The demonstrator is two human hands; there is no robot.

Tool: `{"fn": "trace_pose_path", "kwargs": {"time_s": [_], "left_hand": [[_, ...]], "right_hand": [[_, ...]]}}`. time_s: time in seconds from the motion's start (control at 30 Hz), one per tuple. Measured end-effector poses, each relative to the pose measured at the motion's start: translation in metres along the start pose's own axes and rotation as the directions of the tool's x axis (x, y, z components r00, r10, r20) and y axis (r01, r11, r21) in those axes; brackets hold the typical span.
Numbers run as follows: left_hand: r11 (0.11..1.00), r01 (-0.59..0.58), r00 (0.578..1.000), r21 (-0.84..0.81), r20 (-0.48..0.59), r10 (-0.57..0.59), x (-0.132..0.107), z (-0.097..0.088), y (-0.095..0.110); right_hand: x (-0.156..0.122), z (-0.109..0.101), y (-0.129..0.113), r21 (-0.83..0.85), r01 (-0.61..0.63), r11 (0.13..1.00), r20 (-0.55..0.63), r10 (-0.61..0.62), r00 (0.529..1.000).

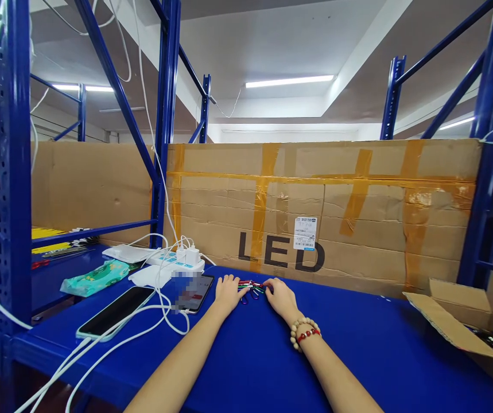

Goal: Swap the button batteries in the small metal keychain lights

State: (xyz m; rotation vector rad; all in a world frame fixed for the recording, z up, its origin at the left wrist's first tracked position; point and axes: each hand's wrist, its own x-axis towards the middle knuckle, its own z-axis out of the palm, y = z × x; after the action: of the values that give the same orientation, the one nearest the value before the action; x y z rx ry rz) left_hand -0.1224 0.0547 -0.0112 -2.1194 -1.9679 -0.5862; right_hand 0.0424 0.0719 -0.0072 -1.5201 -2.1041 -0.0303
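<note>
A small pile of shiny coloured carabiners, in red, green, blue and purple, lies on the blue shelf top between my two hands. My left hand rests at the left side of the pile, fingers stretched forward and thumb reaching to the clips. On the other side, my right hand has its fingers bent, with thumb and fingertips closed at the pile's right end; the fingers partly hide what they touch. A wooden bead bracelet and a red one circle the right wrist.
Left of my hands lie a dark-screened phone, another phone, white cables, a power strip and a green soft pack. A large cardboard box closes off the back. An open carton stands right, beside blue rack posts.
</note>
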Motion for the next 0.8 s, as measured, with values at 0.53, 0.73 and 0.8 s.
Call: {"fn": "trace_pose_path", "kwargs": {"time_s": [0.53, 0.73, 0.8], "left_hand": [[0.994, -0.107, 0.990, -0.037, -0.097, 0.103, 0.003, -0.009, 0.019], [0.975, -0.210, 0.975, -0.078, -0.095, 0.202, -0.005, -0.008, 0.035], [0.971, -0.224, 0.972, -0.084, -0.096, 0.216, -0.006, -0.007, 0.035]], "right_hand": [[0.004, 0.001, 0.001, 0.006, -0.060, 0.998, 0.001, 0.060, 0.998], [0.004, 0.004, 0.002, -0.014, -0.068, 0.998, -0.011, 0.068, 0.998], [0.004, 0.005, 0.002, -0.020, -0.064, 0.998, -0.014, 0.064, 0.998]]}}
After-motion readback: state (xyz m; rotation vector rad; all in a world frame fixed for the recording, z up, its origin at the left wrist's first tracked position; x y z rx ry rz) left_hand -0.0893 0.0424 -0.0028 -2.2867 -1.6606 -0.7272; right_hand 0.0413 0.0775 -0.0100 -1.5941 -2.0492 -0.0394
